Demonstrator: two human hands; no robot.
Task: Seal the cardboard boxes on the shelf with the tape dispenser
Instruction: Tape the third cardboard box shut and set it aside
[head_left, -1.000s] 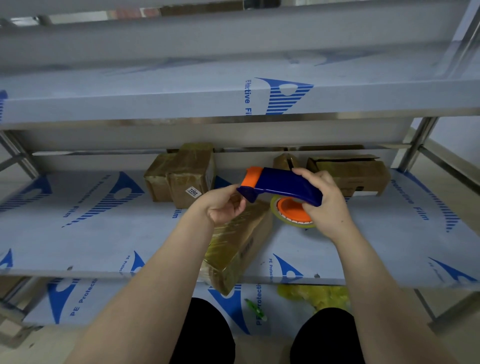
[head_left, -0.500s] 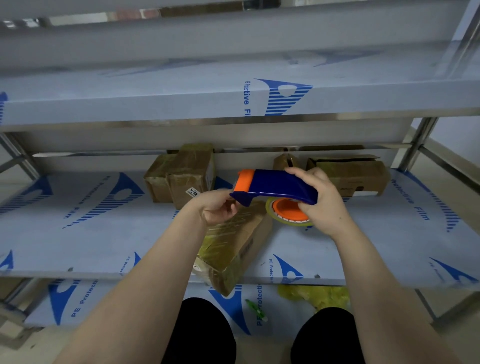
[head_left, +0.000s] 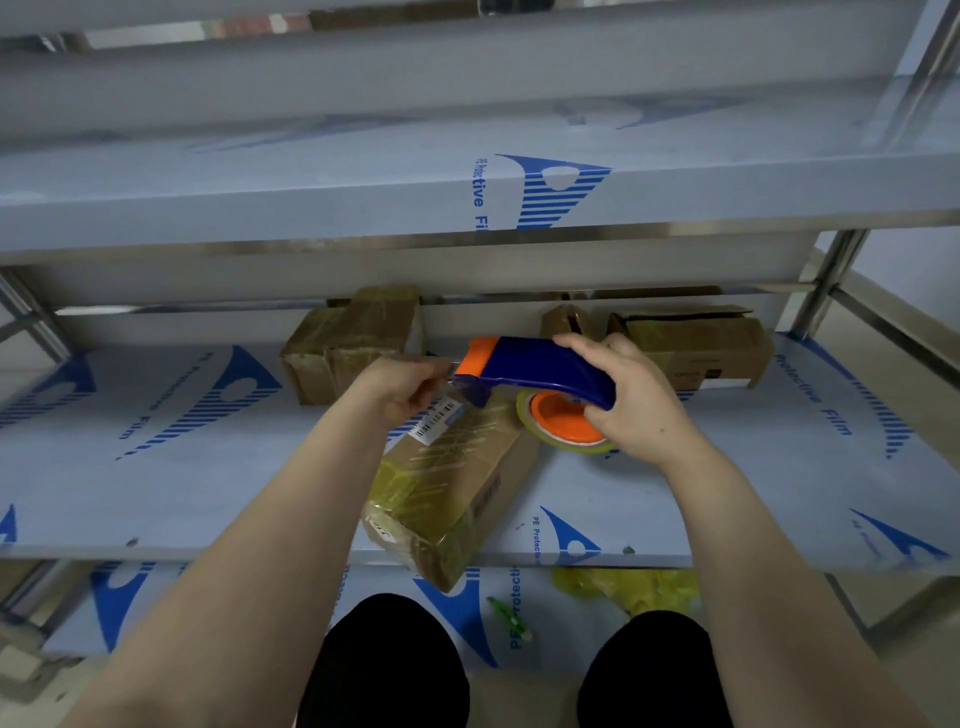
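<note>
My right hand (head_left: 631, 402) grips a blue and orange tape dispenser (head_left: 530, 366) with a roll of clear tape (head_left: 563, 418), held above the middle shelf (head_left: 156, 467). My left hand (head_left: 408, 387) is closed at the dispenser's orange front end, pinching what looks like the tape's free end. Under both hands lies a long cardboard box (head_left: 447, 488) wrapped in shiny tape, with a barcode label, its near end sticking out over the shelf's front edge.
Two taped boxes (head_left: 353, 340) stand at the back left of the shelf. An open-flapped box (head_left: 696, 343) and a smaller box (head_left: 563, 319) stand at the back right. An upper shelf (head_left: 311, 197) overhangs. Yellow plastic (head_left: 634, 587) and a green item (head_left: 511, 618) lie on the lower shelf.
Both hands and the dispenser have shifted left and slightly up. My left hand has pulled away from the box, uncovering its barcode label.
</note>
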